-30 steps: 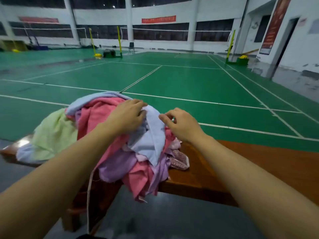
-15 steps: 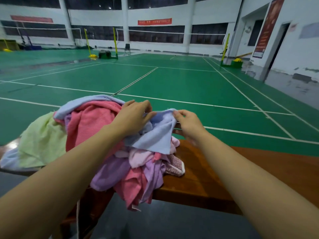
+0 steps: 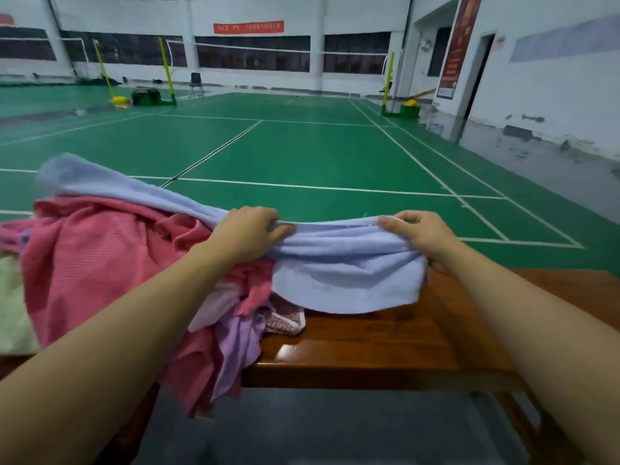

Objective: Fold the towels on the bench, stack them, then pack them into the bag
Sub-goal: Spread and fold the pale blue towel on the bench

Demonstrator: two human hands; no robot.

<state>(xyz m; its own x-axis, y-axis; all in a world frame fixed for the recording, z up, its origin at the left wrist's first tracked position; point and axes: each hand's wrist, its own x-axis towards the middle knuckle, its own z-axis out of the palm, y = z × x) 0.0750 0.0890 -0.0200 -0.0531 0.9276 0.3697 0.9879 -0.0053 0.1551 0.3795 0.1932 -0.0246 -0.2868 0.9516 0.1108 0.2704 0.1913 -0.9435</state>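
Observation:
A light blue towel (image 3: 342,276) is stretched between my two hands above the wooden bench (image 3: 385,350). My left hand (image 3: 248,234) grips its upper edge near the pile, and my right hand (image 3: 424,236) grips the same edge farther right. The towel's far end trails left over a heap of crumpled towels: a large pink one (image 3: 94,260), a lilac one (image 3: 235,347), a pale green one (image 3: 11,303) at the left edge and a small patterned pink one (image 3: 285,318). No bag is in view.
The bench top to the right of the pile is bare polished wood. Beyond it lies a green badminton court with white lines, net posts (image 3: 167,70) and a chair (image 3: 195,83) far back. A white wall with a doorway (image 3: 479,75) runs along the right.
My hands have moved apart, drawing the blue towel out of the pile and spreading it to the right over the bench. The camera view has shifted right.

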